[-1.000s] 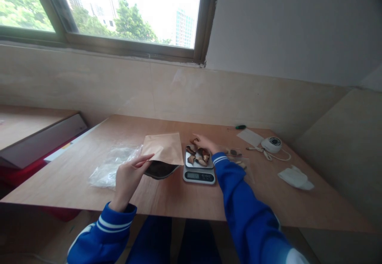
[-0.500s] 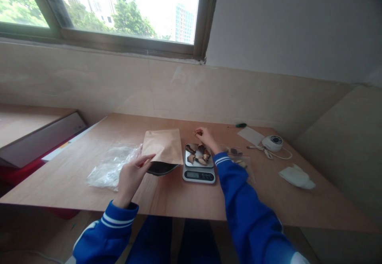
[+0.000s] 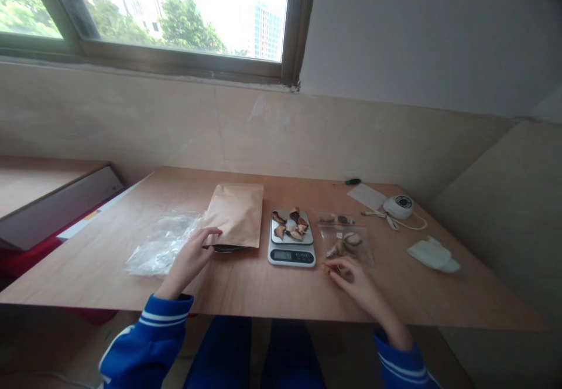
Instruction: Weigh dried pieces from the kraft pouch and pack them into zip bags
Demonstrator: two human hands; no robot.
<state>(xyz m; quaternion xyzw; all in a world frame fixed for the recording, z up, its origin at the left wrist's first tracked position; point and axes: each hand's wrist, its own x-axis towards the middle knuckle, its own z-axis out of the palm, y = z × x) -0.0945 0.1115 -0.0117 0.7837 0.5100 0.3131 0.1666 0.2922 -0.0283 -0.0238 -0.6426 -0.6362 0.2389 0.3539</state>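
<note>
My right hand (image 3: 351, 277) is low over the table, just in front of a clear zip bag (image 3: 345, 241) with dried pieces in it. Its thumb and fingers are pinched on a small brown dried slice (image 3: 327, 268). At the lower left edge of a brown kraft paper pouch (image 3: 237, 216), my left hand (image 3: 188, 263) rests with its fingers stretched over the paper and the thumb apart. The pouch lies with its dark mouth towards me. Between the hands stands a digital kitchen scale (image 3: 292, 254), bearing several brown dried slices (image 3: 295, 225); its display digits are too blurred to read.
Crumpled clear plastic (image 3: 158, 242) lies left of the pouch. Another small bag (image 3: 336, 218) is behind the zip bag. Towards the right are a white camera (image 3: 398, 205) with its cable, a paper sheet (image 3: 365, 196), a green-handled tool (image 3: 352, 182) and a white cloth or tissue (image 3: 434, 255).
My right hand has moved from behind the scale to the front right, still pinching a slice. My left hand has let go of the pouch's lip, and the pouch now lies flatter.
</note>
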